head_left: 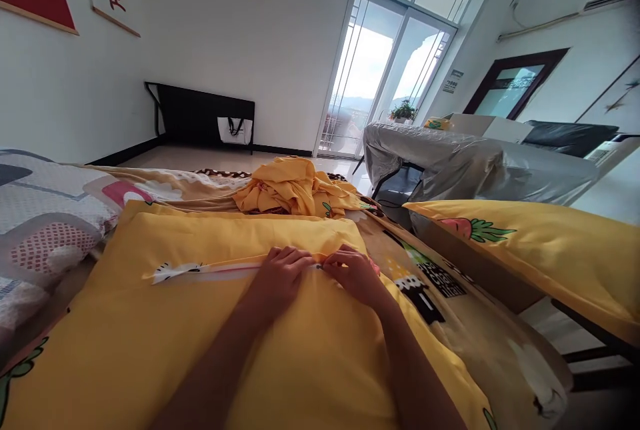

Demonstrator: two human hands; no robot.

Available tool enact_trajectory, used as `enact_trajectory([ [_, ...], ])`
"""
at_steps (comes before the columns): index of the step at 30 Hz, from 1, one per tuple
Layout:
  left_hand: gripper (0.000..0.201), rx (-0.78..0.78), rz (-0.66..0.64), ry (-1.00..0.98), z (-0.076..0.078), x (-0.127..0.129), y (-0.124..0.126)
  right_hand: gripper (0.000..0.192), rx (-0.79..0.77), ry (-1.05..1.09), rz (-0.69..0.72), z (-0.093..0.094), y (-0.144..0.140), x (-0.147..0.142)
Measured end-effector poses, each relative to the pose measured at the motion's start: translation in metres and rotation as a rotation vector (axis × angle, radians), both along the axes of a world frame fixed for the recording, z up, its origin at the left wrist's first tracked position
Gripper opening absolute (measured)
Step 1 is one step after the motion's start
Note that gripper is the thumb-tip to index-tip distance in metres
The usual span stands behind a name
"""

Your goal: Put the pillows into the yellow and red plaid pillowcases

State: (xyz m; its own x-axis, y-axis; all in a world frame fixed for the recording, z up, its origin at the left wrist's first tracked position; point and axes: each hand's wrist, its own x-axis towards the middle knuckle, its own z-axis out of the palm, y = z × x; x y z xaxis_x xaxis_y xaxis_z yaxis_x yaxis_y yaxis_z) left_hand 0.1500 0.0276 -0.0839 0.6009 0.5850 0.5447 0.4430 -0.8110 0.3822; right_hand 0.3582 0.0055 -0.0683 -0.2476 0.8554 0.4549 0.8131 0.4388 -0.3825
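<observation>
Both hands pinch the zipper point(240, 269) on the yellow pillow point(200, 323), left hand point(280, 277) and right hand point(356, 273) closed side by side, and the zipper runs long to the left from them.

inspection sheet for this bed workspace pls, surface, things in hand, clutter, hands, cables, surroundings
surface: bed under patterned bedding
job's things: yellow pillowcase with its zipper edge across the middle
clutter: crumpled yellow cloth; second yellow pillow to the right
grippers: left hand and right hand both pinch the zipper edge, close together
cables: nothing seen
surroundings: glass balcony door, covered furniture, black rack by the wall
</observation>
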Motion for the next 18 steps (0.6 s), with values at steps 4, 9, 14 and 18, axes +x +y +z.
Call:
enact_trajectory([
  [4, 0.033, 0.029, 0.055, 0.061, 0.001, 0.002, -0.003, 0.014, -0.076, 0.015, -0.066, 0.002, 0.0, 0.016],
  [9, 0.031, 0.035, 0.088, 0.079, 0.0, 0.006, -0.006, 0.016, -0.121, -0.003, -0.113, 0.003, -0.002, 0.035],
  [14, 0.038, 0.137, 0.109, 0.16, -0.005, 0.012, -0.01, 0.015, -0.145, -0.003, -0.115, 0.006, -0.005, 0.041],
  [18, 0.045, 0.142, -0.074, 0.181, -0.006, 0.015, -0.015, 0.014, -0.189, 0.034, -0.1, 0.005, -0.007, 0.043],
])
